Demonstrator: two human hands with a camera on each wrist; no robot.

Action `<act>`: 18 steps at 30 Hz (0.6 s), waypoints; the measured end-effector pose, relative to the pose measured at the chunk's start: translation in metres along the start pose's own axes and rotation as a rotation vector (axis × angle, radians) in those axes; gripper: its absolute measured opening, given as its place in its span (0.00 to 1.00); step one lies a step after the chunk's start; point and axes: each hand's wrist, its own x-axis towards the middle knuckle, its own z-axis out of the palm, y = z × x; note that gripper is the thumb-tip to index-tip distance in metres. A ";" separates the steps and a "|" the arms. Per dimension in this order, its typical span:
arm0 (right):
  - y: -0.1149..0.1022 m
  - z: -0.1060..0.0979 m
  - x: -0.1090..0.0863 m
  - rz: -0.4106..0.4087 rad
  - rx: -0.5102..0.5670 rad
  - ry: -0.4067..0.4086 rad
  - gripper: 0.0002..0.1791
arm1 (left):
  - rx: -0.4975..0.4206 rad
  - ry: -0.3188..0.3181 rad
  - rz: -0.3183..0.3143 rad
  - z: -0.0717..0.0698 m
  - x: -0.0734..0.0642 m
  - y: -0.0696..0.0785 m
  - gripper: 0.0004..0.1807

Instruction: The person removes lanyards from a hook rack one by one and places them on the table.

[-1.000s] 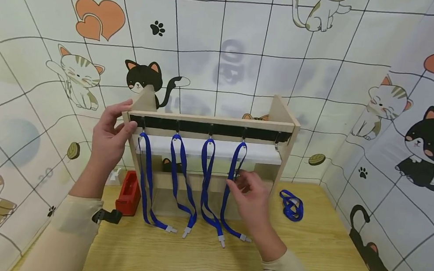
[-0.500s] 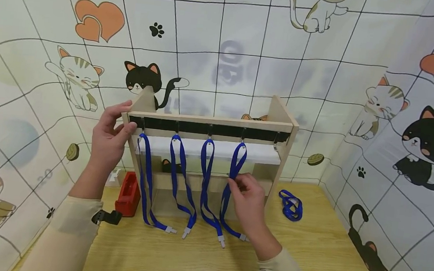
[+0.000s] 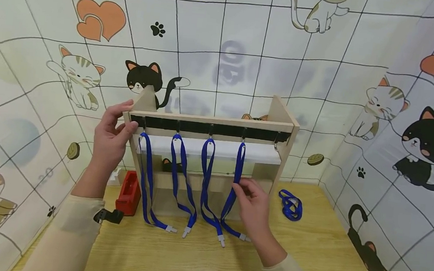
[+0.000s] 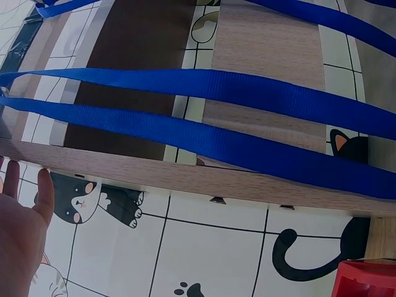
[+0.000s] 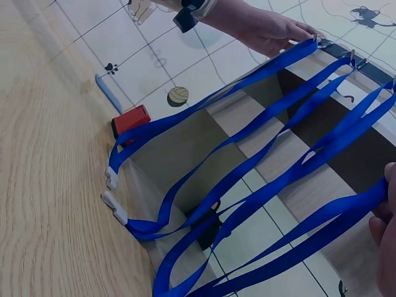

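1. Cat-print wall covering (image 3: 212,29) all round, wood-grain tabletop (image 3: 172,263) below, pale wooden rack (image 3: 220,183) standing towards the back.
2. Four blue lanyards (image 3: 206,174) hang in a row from hooks on the rack's black strip (image 3: 194,127), so I'd call it mostly done.
3. What's left, by my read: the rightmost hook (image 3: 277,145) is bare, and a bundled blue lanyard (image 3: 293,207) lies on the tabletop, right of the rack.
4. Right hand (image 3: 254,203) is pinching the fourth lanyard (image 3: 239,168) partway down, maybe to neaten it. Left hand (image 3: 111,133) grips the rack's upper left edge, thumb in front.
5. Hard to see: most of the right hand's other fingers, and both wrist views crop their own hand. Can't make out any clip on the bundled blue lanyard. Red thing (image 3: 128,197) just left of the rack might be a tape dispenser, not sure.
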 end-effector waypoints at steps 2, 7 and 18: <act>0.000 -0.002 0.000 0.001 0.003 0.013 0.03 | -0.005 0.000 0.004 0.000 0.001 0.000 0.23; -0.005 -0.011 0.001 0.015 -0.004 0.067 0.02 | -0.017 -0.003 0.003 0.000 0.002 0.000 0.23; -0.025 -0.035 0.014 -0.056 -0.014 0.084 0.03 | -0.025 0.006 -0.012 -0.001 0.000 0.000 0.24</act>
